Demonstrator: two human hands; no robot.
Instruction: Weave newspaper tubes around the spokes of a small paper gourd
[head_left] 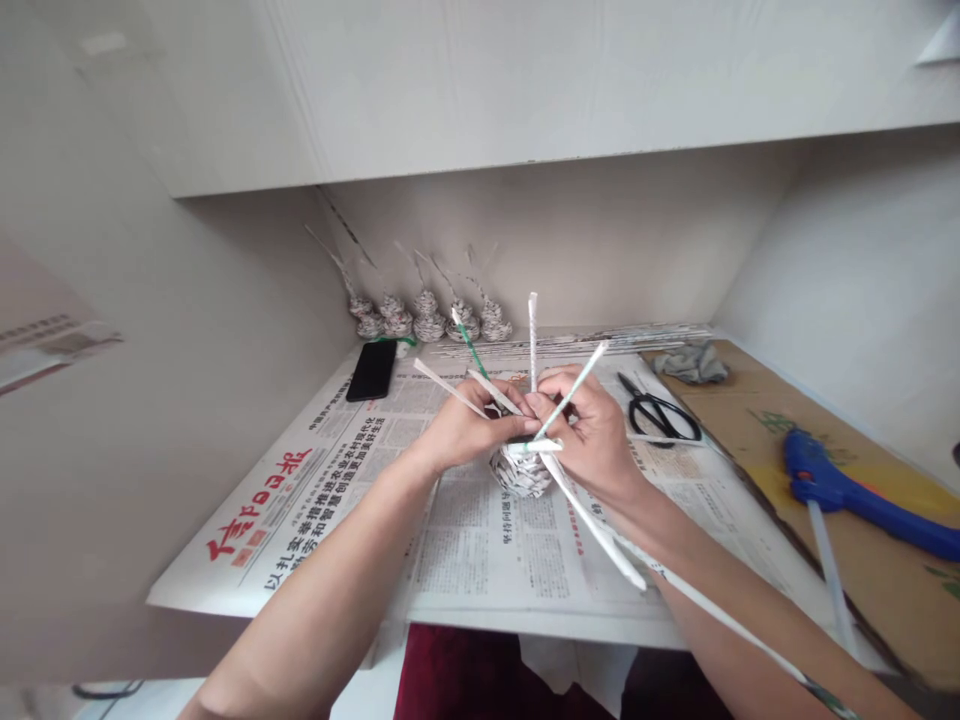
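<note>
A small woven ball of rolled newspaper (521,472) is held above the newspaper-covered table, with several paper strips fanning out from its top. My left hand (472,420) is closed on its left side, thumb and fingers pinching near the strip bases. My right hand (589,425) closes on the right, its thumb and fingertips gripping at the strips. One green strip (470,345) leans up to the left. A long white paper strip (720,615) trails from the weave over my right forearm. The fingertips partly hide the top of the weave.
Several finished gourd-shaped paper weavings (429,318) stand at the back left, beside a black phone (372,370). Thin paper rods (592,342) lie along the back. Black-handled scissors (664,415), a grey cloth (694,363) and a blue glue gun (847,495) on cardboard (750,430) are at right.
</note>
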